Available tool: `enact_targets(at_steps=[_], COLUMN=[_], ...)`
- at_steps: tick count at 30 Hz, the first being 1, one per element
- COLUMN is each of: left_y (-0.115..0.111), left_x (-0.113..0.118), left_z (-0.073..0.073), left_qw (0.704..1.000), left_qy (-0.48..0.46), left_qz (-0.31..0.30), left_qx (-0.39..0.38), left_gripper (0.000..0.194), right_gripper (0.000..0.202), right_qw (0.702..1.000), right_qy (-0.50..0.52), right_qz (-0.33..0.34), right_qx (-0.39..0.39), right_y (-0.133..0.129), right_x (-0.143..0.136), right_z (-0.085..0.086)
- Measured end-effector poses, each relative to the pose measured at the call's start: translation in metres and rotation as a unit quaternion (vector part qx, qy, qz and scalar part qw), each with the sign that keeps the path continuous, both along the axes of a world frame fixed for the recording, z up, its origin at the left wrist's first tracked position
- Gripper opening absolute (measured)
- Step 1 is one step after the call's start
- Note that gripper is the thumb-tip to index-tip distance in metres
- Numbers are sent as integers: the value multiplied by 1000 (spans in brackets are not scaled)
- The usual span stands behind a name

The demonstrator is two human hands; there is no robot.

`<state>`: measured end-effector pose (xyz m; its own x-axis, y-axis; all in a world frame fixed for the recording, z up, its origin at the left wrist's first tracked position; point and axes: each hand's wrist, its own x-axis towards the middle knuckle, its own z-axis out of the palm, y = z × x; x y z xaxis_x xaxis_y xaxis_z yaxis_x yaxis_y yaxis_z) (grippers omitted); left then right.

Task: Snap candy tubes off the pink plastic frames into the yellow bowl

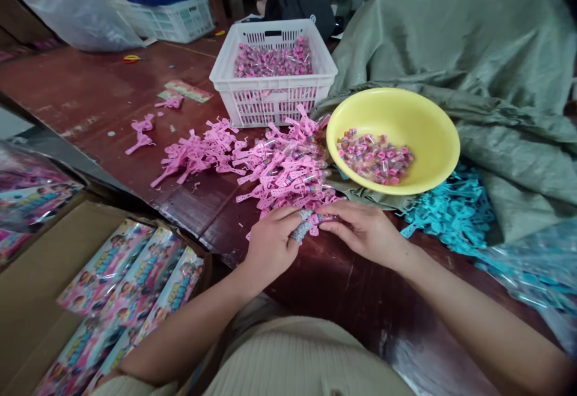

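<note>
My left hand (273,243) is closed in a pinch at the table's near side, with a grey speckled wrap (302,226) around a finger. Between its fingertips is a pink plastic piece (313,228), mostly hidden. From the right, my right hand (369,231) pinches a small tube (323,218) with a coloured band, its end meeting the pink piece. Just beyond both hands lies a heap of pink plastic pieces (288,170), some with clear tubes attached. A yellow basin (433,125) behind my right hand holds many small pink-capped tubes (378,158).
A white crate (273,86) of bagged pink-capped tubes stands behind the heap. Turquoise plastic pieces (460,210) lie right, beside a green tarp (464,35). At lower left, an open cardboard box (36,300) contains printed packs (135,288). Yellow scissors (131,58) rest farther back.
</note>
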<state>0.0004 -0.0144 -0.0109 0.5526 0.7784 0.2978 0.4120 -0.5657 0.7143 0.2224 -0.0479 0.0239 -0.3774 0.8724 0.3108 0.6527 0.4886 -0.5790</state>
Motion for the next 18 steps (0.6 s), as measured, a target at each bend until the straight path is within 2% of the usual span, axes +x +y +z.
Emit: enact_targets(at_steps=[2,5,7,9,11,13,14,16,18], left_y=[-3,-2,2,10,19,27,30,33,33], left_x=[2,5,6,7,5,3,1,0,1], left_z=[-4,-13,-18,-21,-21,-20,-20,-23,-28], left_qw=[997,992,992,996,998,995,991,981,974], left_qy=[21,54,75,81,60,14,-14,-61,-76], left_qz=[14,14,0,-14,-17,-4,5,19,23], left_qx=[68,115,100,46,-28,-101,-133,-181,-210], left_gripper=[32,35,36,37,29,21,21,20,21], right_gripper=[24,26,34,40,46,48,46,30,13], right_qw=[1000,990,970,957,962,965,955,932,920], right_qy=[-5,32,44,49,34,-39,-104,-182,-218], right_qz=[-15,-75,-103,-97,-116,-186,-232,-265,-244], right_qx=[-11,-118,-214,-268,-244,-179,-153,-170,-216], right_y=[-2,-5,-3,7,27,55,70,97,116], right_x=[-1,-7,-8,-2,17,49,68,105,135], right_z=[-5,-13,-15,-13,-8,-6,-8,-17,-31])
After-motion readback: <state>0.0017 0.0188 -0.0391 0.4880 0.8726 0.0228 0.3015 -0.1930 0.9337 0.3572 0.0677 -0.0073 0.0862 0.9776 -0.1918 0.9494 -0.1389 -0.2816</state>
